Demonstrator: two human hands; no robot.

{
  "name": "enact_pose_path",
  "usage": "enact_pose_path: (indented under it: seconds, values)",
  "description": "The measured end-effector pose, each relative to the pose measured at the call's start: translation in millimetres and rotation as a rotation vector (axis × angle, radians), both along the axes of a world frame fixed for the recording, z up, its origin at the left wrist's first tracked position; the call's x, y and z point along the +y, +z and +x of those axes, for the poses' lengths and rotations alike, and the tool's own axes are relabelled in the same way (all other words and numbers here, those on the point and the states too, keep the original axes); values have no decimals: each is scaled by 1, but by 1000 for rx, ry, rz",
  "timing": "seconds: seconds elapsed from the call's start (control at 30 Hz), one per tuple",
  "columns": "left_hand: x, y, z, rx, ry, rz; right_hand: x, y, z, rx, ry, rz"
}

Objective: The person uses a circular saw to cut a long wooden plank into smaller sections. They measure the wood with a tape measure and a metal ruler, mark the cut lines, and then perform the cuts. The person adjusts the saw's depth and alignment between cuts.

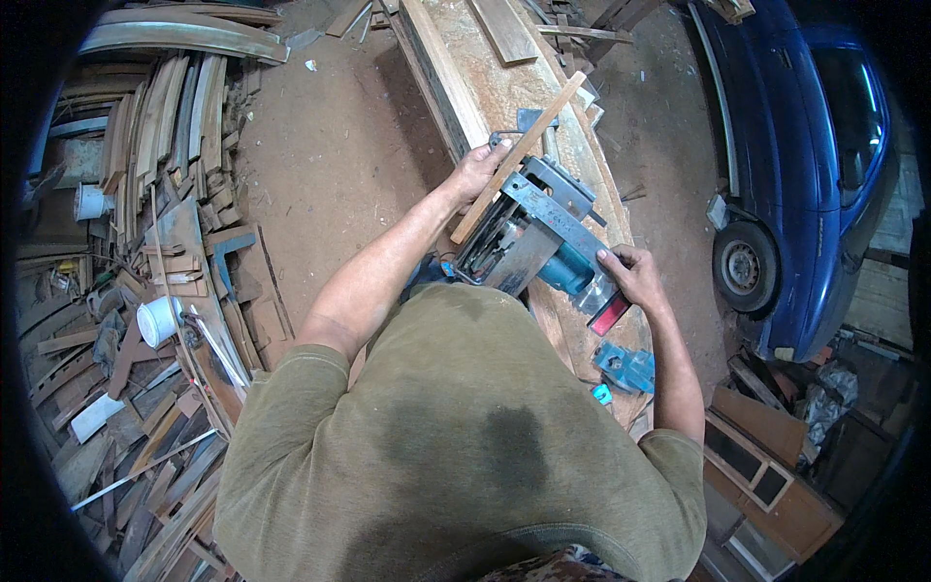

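My left hand [475,167] is closed on a narrow wooden strip [533,136], which lies diagonally against the side of a power tool [529,233] with metal plates, a teal body and a red part at one end. My right hand [626,274] grips the tool's metal plate near that end. The tool sits above a long wooden bench [595,155] covered in sawdust. A second teal tool [626,367] and a small turquoise item [601,394] lie on the bench below my right hand. A grey flat piece [533,119] shows behind the strip.
Stacks of timber offcuts [145,126] and a white bucket [158,321] crowd the left. Loose boards [499,29] lie on the bench's far end. A blue car [795,194] stands at the right, with wooden panels [761,456] behind my right elbow. Dirt floor [320,194] borders the bench.
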State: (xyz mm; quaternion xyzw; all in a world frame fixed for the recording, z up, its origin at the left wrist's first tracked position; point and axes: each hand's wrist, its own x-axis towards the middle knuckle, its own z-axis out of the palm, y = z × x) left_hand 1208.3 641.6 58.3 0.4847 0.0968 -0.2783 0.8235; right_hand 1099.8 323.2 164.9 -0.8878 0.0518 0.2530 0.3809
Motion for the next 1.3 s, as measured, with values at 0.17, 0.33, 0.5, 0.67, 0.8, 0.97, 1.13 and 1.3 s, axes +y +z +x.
enact_pose_path:
  seconds: [0.17,0.33,0.5,0.67,0.8,0.97,1.13,1.3]
  values:
    - [3,-11,2,-28,-3,-6,4,2,0,-23,11,34]
    - [6,-13,2,-28,-43,4,5,2,0,-11,-1,37]
    - [6,-16,2,-14,-20,36,5,1,0,-22,17,19]
    - [7,-11,1,-40,-38,37,7,3,0,-24,19,-2]
    - [8,-9,1,-34,-32,51,11,6,0,-11,10,-10]
    - [10,-1,0,-8,-45,56,12,6,-1,-10,7,-3]
    - [11,-2,1,-14,-46,70,13,5,-2,-9,4,12]
    - [10,-2,0,-31,-23,58,15,6,-3,-5,-6,24]
